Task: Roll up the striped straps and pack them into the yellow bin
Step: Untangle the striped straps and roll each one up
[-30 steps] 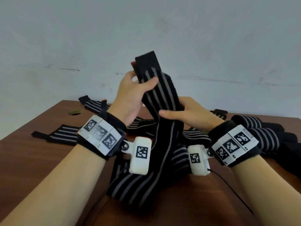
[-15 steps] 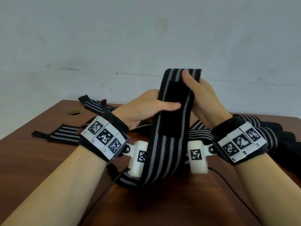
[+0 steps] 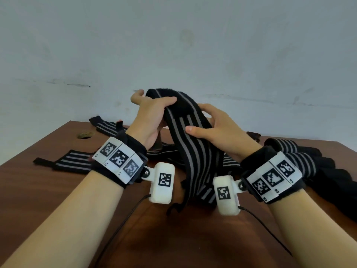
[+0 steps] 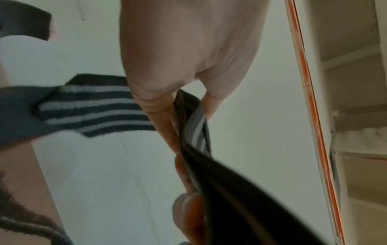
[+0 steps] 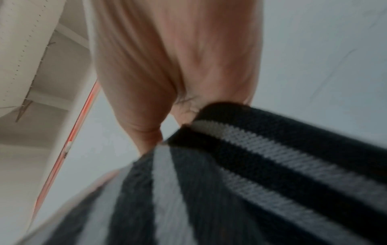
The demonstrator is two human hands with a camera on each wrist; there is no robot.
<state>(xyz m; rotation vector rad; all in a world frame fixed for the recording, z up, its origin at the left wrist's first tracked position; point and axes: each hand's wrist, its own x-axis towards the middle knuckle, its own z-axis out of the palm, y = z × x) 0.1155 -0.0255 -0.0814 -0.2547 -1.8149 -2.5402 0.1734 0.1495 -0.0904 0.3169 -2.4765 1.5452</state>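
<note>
Since half a second ago the strap's [image 3: 190,136] top end has folded over. Left hand [image 3: 152,117] pinches that fold, right hand [image 3: 218,130] grips just below. Tail drags on the table [image 3: 48,190]; a loose start could unroll.

A brown wooden table [image 3: 38,190] carries loose striped straps: one [image 3: 71,161] at nine o'clock, another [image 3: 104,126] at eleven, and a heap [image 3: 318,171] at three.
</note>
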